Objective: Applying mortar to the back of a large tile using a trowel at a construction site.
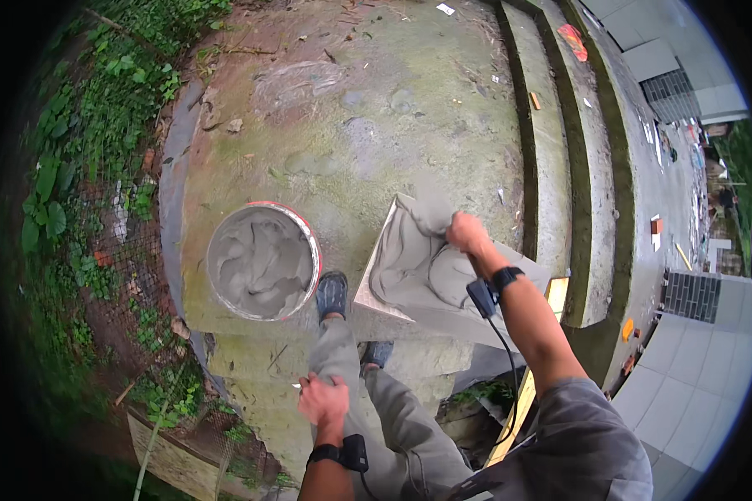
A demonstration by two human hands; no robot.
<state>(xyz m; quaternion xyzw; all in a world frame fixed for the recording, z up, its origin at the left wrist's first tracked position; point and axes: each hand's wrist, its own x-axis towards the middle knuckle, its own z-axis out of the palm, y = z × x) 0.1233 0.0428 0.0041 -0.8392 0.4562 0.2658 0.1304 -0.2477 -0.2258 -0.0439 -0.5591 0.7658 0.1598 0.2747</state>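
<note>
My right hand is closed on a tool pressed into wet grey mortar spread over a square board that lies on the concrete slab; most of the tool is hidden by the hand. My left hand rests on my left knee, fingers curled on the grey trouser leg, with nothing in it. Both wrists carry black bands with small devices, and a cable runs from the right one. A round bucket with a red rim, full of grey mortar, stands left of the board. My left shoe is planted between bucket and board.
The mossy concrete slab stretches ahead, with concrete steps on the right leading down to a paved road. Wire fencing and green plants line the left side. A yellow plank leans below the slab edge.
</note>
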